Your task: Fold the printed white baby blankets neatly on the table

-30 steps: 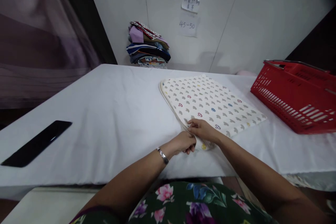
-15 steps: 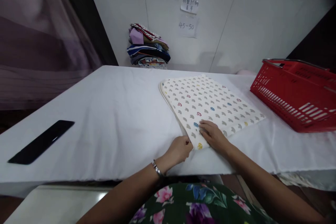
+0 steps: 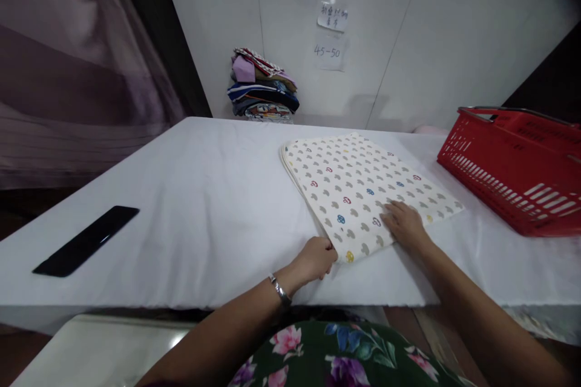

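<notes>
A folded cream cloth (image 3: 349, 178) with a grey, red, blue and yellow mushroom print lies on the white-covered table (image 3: 218, 205), its stacked layers showing along the left edge. At its near left corner, my left hand (image 3: 318, 257) has its fingers closed around the cloth's edge; a silver bracelet is on that wrist. My right hand (image 3: 403, 224) rests flat on top of the cloth near the front edge, fingers stretched out.
On the right stands a red plastic basket (image 3: 512, 169) with a metal handle. A dark flat panel (image 3: 86, 242) lies at the left. Against the wall is a pile of folded fabrics (image 3: 265, 87), and two paper notes (image 3: 331, 36) hang above.
My right hand has slid to the right across the cloth, away from my left hand. The left hand keeps its hold at the corner. The view has shifted slightly.
</notes>
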Demonstrator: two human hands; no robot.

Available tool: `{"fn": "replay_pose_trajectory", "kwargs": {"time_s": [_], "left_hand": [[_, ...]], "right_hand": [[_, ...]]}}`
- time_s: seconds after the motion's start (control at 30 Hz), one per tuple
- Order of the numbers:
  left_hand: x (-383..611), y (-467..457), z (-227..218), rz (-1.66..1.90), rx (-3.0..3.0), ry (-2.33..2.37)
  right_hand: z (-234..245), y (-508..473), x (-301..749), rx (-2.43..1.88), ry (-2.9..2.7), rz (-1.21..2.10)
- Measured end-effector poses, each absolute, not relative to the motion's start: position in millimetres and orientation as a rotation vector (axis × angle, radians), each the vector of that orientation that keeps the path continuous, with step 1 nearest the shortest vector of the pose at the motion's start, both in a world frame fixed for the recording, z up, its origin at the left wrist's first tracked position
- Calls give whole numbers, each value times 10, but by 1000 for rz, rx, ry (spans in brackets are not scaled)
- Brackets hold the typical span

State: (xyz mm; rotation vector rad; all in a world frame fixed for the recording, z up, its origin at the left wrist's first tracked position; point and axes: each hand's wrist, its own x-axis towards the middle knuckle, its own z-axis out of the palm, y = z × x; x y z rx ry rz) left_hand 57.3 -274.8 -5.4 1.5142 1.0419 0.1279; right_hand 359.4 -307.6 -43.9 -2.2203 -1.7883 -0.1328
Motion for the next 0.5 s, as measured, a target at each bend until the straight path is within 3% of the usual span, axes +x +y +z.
{"fn": "replay_pose_trajectory", "kwargs": {"time_s": [0.13, 0.5], "left_hand": [[485, -2808, -14, 348, 1770, 1081], [527, -2736, -41, 126, 1353, 1044]], "right_hand": [[-470, -3135, 4086, -2557, -1564, -124], [-448, -3121, 4528, -2629, -1460, -160]]}}
